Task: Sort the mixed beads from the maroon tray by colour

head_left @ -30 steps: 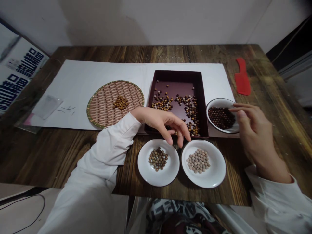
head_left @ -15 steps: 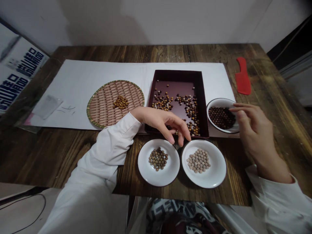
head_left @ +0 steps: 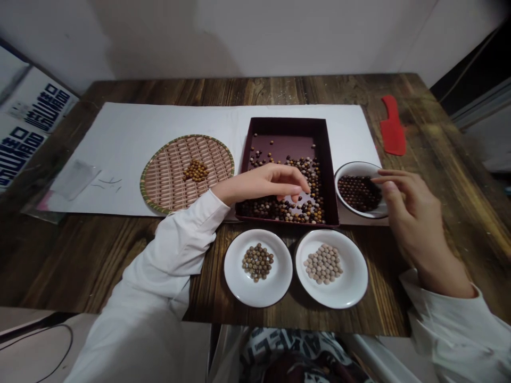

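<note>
My left hand [head_left: 275,183] hovers above the dark maroon box [head_left: 291,126], thumb and fingers apart, and I see nothing held. Mixed brown, yellow and pale beads [head_left: 311,181] lie scattered in the box, partly hidden by that hand. At the right, my right hand [head_left: 415,213] has its fingers loosely stretched over the rim of a white bowl [head_left: 344,171] of dark brown beads [head_left: 359,192]; its grasp looks empty. In front of the box, a white dish [head_left: 235,282] holds olive-brown beads [head_left: 257,262], and another white dish [head_left: 355,287] holds pale beads [head_left: 323,264].
A round woven tray [head_left: 159,175] with yellow-brown beads [head_left: 195,170] rests on white board [head_left: 131,122] to the left. A red cleaver-shaped scraper [head_left: 393,130] lies at the back right. A clear plastic bag [head_left: 75,178] is at the far left.
My left hand has moved up and away from between the two front dishes to over the box. My right hand stays by the bowl. The view has shifted slightly.
</note>
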The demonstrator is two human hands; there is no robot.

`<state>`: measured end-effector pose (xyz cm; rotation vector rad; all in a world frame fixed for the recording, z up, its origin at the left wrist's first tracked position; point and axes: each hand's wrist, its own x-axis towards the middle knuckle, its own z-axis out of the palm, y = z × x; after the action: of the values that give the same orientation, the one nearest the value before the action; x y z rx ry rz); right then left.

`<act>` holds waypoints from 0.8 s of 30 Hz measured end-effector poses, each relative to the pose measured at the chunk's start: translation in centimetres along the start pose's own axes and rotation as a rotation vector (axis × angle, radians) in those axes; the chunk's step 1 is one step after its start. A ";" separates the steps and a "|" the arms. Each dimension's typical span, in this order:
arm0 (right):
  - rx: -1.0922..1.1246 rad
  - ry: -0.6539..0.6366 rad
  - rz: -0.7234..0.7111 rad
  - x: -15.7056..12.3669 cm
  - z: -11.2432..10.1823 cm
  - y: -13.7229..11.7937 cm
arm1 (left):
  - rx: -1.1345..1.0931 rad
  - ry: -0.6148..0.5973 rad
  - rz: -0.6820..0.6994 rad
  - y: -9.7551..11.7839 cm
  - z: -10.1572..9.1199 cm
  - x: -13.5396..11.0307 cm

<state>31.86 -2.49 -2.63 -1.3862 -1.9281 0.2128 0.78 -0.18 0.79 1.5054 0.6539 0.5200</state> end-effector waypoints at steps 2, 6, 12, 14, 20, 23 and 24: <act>0.005 0.001 0.006 0.0 0.0 0.0 | 0.058 0.075 0.007 -0.4 0.1 0.3; 0.006 -0.003 -0.006 0.0 0.0 -0.1 | 0.232 0.154 0.040 -0.9 0.3 0.7; 0.002 -0.008 -0.004 0.0 -0.1 0.0 | 0.430 0.121 0.014 -1.1 0.3 0.7; 0.002 -0.012 -0.005 0.0 0.0 -0.1 | 0.477 0.093 0.001 -1.1 0.4 0.7; -0.002 -0.019 -0.009 0.0 0.0 -0.2 | 0.610 0.046 -0.011 -1.3 0.7 0.6; -0.001 -0.020 -0.011 0.0 -0.1 -0.2 | 0.614 0.054 -0.025 -1.5 0.9 0.5; -0.001 -0.020 -0.013 0.0 -0.1 -0.3 | 0.608 0.052 -0.028 -1.5 1.0 0.5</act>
<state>31.71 -2.60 -2.40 -1.3771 -1.9533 0.2210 1.66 -0.58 -0.77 2.0506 0.9259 0.3511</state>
